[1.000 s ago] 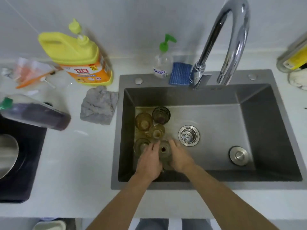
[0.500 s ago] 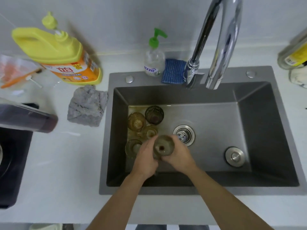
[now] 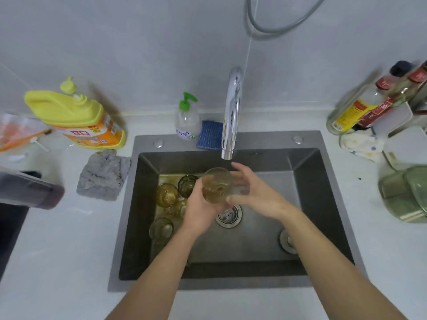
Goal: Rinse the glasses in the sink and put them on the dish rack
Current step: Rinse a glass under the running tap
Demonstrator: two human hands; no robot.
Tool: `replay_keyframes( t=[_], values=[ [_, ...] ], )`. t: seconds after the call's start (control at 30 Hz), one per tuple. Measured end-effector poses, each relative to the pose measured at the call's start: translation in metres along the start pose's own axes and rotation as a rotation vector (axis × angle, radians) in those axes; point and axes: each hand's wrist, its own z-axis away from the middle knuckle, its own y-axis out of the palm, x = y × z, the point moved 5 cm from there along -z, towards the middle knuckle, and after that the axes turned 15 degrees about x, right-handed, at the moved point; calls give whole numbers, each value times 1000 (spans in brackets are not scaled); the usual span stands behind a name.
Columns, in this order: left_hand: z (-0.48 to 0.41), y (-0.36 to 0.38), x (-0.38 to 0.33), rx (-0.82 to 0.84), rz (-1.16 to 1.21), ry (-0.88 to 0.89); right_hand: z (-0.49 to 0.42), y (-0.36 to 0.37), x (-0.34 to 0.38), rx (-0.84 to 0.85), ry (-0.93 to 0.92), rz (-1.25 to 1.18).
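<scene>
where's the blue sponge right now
In the head view the blue sponge sits on the sink's back ledge, between the green-pump soap bottle on its left and the faucet on its right.

Head view, steeply down over sink (image 3: 129, 227)

Sink (image 3: 323, 204) is matte brushed metal, faucet (image 3: 232, 112) shiny chrome, glasses (image 3: 166, 195) clear amber, grey cloth (image 3: 102, 175) rough, bench (image 3: 57, 250) smooth white.
</scene>
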Motion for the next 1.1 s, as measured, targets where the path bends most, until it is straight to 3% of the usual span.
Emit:
replay_keyframes(
  t=[0.2, 0.5, 0.7, 0.93, 1.1],
  values=[
    [-9, 2, -5, -8, 166, -85, -17, -45, 49, -241, -82, 62],
    [-2, 3, -9, 144, 489, -118, -60, -43, 47, -187, 3, 96],
    [1, 0, -6, 162, 481, -143, -50, -41, 48, -273, 6, 84],
    [-3, 7, -12, 186, 520, -168, -41, -29, 34, -212, 62, 54],
    [-9, 16, -17, 178, 489, -181, -27, -6, 19, -322, 18, -237]
  ],
)
